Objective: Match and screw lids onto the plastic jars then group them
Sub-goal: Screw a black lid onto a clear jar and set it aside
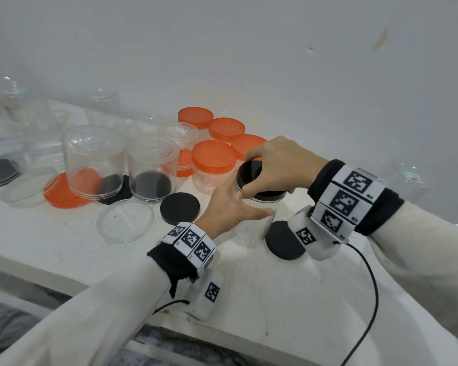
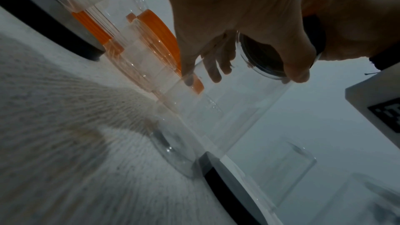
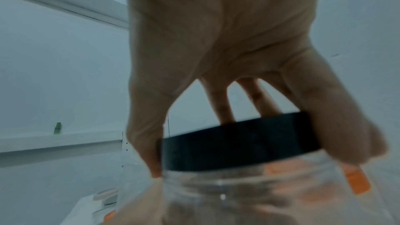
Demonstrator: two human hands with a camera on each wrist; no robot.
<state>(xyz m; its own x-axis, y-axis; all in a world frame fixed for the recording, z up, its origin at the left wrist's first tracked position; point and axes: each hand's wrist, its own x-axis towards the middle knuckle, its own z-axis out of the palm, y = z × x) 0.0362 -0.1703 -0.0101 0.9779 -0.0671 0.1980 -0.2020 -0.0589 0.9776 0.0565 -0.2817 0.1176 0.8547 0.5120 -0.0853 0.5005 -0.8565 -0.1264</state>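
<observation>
while left hand (image 1: 229, 207) grips jar (image 2: 227, 109), right hand (image 1: 280, 165) clasps black lid (image 3: 238, 145) atop.

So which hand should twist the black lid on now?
Probably the right hand: its fingers already curl round the black lid on top, while the left hand steadies the clear jar below.
</observation>
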